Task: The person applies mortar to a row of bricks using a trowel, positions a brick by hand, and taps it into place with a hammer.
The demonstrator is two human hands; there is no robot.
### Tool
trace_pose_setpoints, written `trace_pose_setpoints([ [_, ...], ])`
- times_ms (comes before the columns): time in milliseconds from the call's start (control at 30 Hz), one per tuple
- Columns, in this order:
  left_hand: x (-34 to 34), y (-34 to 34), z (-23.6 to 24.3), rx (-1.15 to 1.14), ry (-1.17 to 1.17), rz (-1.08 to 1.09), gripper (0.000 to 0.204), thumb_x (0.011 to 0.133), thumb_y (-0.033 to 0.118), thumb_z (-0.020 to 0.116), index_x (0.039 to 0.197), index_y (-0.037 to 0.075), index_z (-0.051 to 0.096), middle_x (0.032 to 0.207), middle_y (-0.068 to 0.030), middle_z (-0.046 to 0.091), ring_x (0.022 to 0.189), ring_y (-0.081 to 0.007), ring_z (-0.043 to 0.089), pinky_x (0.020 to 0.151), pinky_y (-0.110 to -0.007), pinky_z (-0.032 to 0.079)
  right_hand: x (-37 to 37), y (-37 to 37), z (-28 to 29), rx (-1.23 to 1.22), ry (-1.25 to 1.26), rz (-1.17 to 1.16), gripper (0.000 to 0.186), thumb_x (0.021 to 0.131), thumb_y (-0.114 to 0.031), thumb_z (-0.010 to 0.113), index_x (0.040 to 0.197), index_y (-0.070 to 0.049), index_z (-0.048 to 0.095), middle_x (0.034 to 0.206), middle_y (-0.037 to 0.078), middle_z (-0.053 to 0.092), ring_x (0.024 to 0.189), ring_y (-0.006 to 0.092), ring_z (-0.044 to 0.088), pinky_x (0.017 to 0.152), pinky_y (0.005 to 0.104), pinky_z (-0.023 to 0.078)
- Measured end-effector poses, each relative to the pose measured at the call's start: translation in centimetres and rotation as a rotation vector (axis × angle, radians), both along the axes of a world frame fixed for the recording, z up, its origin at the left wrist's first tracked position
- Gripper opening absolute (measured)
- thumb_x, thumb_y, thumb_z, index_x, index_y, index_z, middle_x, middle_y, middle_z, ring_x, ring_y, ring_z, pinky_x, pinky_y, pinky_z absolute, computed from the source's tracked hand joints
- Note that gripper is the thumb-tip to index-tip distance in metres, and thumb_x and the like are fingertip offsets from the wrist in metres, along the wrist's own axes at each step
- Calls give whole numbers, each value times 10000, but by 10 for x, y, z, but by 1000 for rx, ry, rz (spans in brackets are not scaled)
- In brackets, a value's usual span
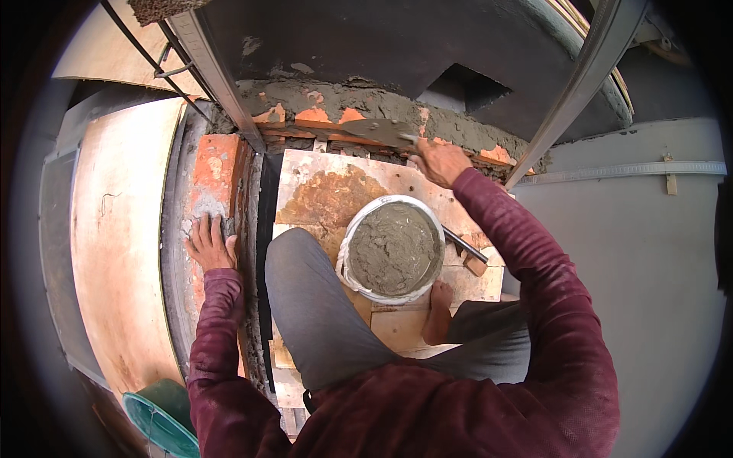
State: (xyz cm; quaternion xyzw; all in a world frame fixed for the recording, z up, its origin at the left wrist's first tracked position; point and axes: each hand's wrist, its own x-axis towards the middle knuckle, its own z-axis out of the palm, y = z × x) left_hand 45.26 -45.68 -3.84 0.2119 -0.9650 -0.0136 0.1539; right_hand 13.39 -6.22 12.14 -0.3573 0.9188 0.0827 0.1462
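Note:
My right hand [441, 161] is closed round the handle of a trowel [374, 130], whose grey blade lies against the mortar-smeared brick ledge [313, 114] at the base of the dark wall. Orange brick shows through the wet mortar in patches there. On the left, my left hand [206, 243] rests flat with fingers spread on a brick ledge [216, 172] streaked with cement. Between my knees stands a white bucket [350, 284] filled nearly to the rim with grey mortar [397, 248].
Wooden boards [328, 172] form the platform under me. Beside the bucket lies a tool with a dark handle [466, 248]. Metal straightedges [217, 69] [580, 88] rise on both sides. Plywood [118, 237] and a green bucket [164, 416] are at the left; a square hole [462, 88] opens in the wall.

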Motion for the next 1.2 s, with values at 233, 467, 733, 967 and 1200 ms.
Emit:
trace_pose_setpoints([
  [233,-6,5,6,13,5,-16,519,885,383,571,1352,179,475,1489,-51,358,1399,-289,260,1117,-594,116,-46,-51,-19,-120,16,-138,393,998,-328,387,1060,27,543,846,240,658,750,386,658,712,492,534],
  [467,-11,8,6,77,16,-13,560,836,351,649,1344,186,480,1486,-52,350,1406,-284,243,1126,-600,99,-9,-66,-43,-915,-1118,-1274,391,1020,-368,330,832,-58,476,622,35,463,445,168,463,402,344,483],
  [733,-2,6,17,120,-45,34,553,832,369,650,1331,182,499,1470,-50,371,1405,-266,251,1130,-583,80,31,-49,4,-555,-999,-886,337,1006,-377,393,934,-55,459,671,24,459,452,112,450,370,271,443],
  [967,-4,6,2,78,-8,-8,531,865,365,614,1350,186,492,1434,-25,436,1358,-226,345,1102,-605,129,101,73,140,57,-271,70,421,850,-273,630,1175,-46,485,830,234,622,797,418,618,723,486,480],
  [1200,-10,2,-14,-37,-16,-21,473,947,461,472,1364,238,498,1424,16,461,1351,-198,360,1108,-601,106,166,89,41,367,-139,42,356,851,-51,470,1203,0,458,987,220,612,726,351,656,638,426,546],
])
